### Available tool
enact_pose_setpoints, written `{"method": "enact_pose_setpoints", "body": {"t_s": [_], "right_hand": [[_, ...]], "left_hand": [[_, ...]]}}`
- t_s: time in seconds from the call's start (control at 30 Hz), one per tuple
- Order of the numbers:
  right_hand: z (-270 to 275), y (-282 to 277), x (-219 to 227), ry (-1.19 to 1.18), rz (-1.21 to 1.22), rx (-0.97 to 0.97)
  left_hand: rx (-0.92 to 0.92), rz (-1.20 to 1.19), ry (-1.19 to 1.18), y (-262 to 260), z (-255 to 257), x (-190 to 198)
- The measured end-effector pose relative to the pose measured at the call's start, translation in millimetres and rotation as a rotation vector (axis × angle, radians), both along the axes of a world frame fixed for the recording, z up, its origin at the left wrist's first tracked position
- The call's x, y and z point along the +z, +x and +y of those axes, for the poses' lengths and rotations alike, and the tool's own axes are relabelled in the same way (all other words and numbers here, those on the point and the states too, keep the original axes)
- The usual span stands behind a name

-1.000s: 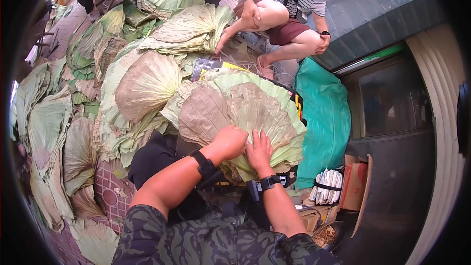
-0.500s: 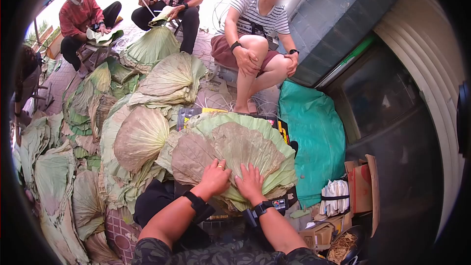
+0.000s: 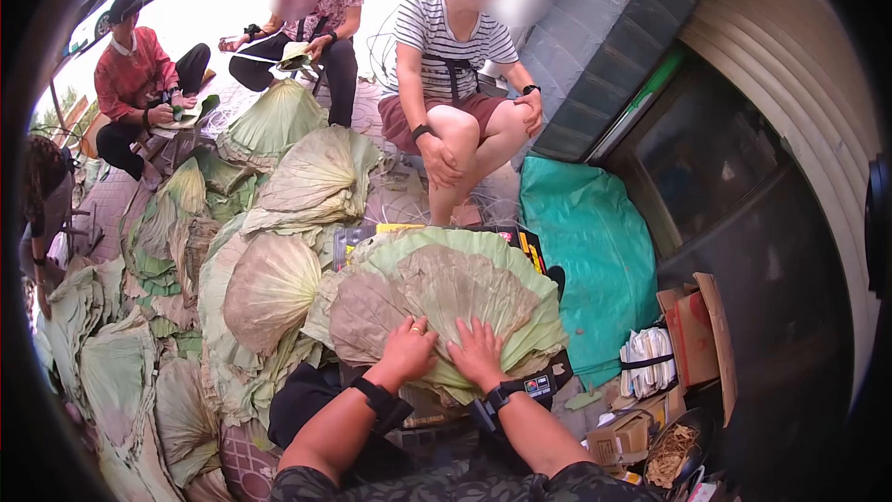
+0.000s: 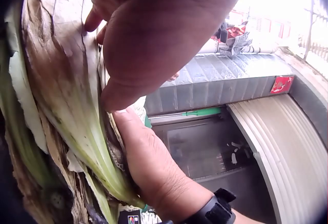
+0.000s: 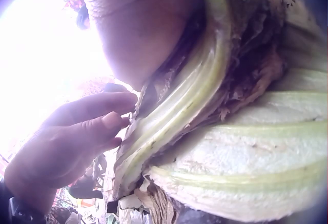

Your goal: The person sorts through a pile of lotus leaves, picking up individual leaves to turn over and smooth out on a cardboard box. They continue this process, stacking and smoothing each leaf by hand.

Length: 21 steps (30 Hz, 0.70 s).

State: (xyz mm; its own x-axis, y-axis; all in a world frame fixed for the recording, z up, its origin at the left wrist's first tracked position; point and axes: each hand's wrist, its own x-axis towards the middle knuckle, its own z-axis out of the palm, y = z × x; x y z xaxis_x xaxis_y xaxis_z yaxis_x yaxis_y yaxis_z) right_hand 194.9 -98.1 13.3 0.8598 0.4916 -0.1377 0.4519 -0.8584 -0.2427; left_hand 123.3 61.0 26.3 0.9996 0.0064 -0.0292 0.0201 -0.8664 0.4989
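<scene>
Where fingers (image 3: 418, 326) rest, leaves (image 3: 465, 281) (layered), fanned forward

Sleeves (image 3: 587, 484) are dark camouflage, wristbands (image 3: 374, 396) black, the ring (image 3: 419, 326) gold.

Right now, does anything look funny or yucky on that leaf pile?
Yes, a bit. The top leaves, where the left hand and right hand rest, look brownish and wrinkled, while green edges show around them. That makes them look dried out, maybe. I see nothing spilled on the pile.
</scene>
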Motion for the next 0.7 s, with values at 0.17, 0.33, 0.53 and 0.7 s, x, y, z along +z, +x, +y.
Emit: {"method": "enact_pose_setpoints", "body": {"t_s": [0.17,0.33,0.53,0.7], "right_hand": [[4,0,8,0.007,0.019,-0.010],[1,-2,3,0.013,0.005,-0.014],[2,-2,4,0.037,-0.007,-0.020],[-8,-8,5,0.103,0.003,0.002]], "left_hand": [[-0.014,-0.039,0.001,-3,1,-8],[-0.046,-0.154,0.007,-8,4,-17],[-0.037,-0.215,0.011,-19,4,-22],[-0.017,-0.216,0.036,-25,3,-27]]}}
